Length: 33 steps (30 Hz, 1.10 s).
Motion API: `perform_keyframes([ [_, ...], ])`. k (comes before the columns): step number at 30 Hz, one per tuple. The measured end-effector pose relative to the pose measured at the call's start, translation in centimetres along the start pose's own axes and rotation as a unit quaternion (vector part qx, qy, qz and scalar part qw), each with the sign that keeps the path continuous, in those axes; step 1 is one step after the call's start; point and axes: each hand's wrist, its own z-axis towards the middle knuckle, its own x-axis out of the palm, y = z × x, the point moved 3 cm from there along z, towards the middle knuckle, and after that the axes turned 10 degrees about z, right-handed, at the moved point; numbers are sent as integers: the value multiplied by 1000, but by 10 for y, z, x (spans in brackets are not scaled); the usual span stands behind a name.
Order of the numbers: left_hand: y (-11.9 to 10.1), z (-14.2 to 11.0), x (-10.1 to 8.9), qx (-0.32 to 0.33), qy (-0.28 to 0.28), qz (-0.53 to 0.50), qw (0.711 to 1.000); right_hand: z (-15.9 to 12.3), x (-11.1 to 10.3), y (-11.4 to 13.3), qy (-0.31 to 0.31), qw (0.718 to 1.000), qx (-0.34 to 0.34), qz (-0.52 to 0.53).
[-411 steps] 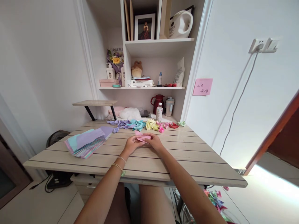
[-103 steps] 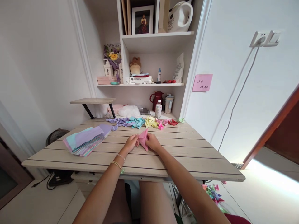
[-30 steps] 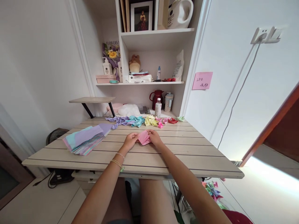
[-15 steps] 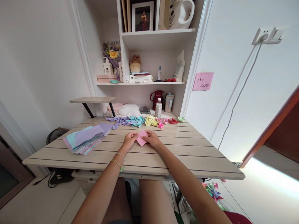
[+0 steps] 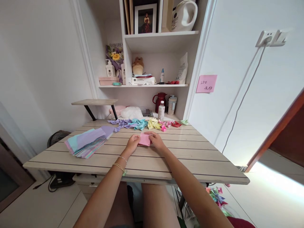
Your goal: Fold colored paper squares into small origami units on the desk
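Note:
A folded pink paper point(image 5: 144, 139) lies on the wooden table point(image 5: 147, 158) between my two hands. My left hand point(image 5: 132, 142) pinches its left edge with curled fingers. My right hand point(image 5: 156, 140) grips its right side, fingers bent over the top. A bracelet circles my left wrist. Behind the paper runs a row of folded paper pieces point(image 5: 142, 124) in purple, blue, yellow, pink, red and green.
A stack of pastel paper sheets point(image 5: 86, 142) lies at the table's left. A bottle point(image 5: 161, 111), red jug point(image 5: 161, 100) and cup point(image 5: 172, 104) stand at the back under the shelves point(image 5: 152, 47). More folded pieces point(image 5: 217, 196) lie on the floor at the right.
Over the last second the pink paper has been turned and pressed flatter between my hands, from a diamond tilt to a squarer shape. Both hands stay in the same spot.

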Motion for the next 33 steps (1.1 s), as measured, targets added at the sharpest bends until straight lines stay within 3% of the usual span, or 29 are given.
perform_keyframes([
  [3, -1, 1, -5, 4, -26, -12, 1000, -4, 8, 1, 52, 998, 14, 13],
  [7, -7, -2, -4, 4, -12, -24, 1000, -8, 13, 3, 114, 992, 39, 35],
  [13, -11, -5, -3, -4, 8, -35, 999, -8, 11, 1, 138, 987, 56, 65],
  [19, -12, -6, -2, -10, 20, -32, 999, -9, 10, 2, 128, 989, 59, 36],
  [25, -14, -8, 2, -6, 38, -12, 999, -8, 5, 3, 55, 993, 89, 49],
  [33, -16, -10, 4, 13, 67, 13, 998, -6, 3, -1, 15, 996, 75, 43],
])
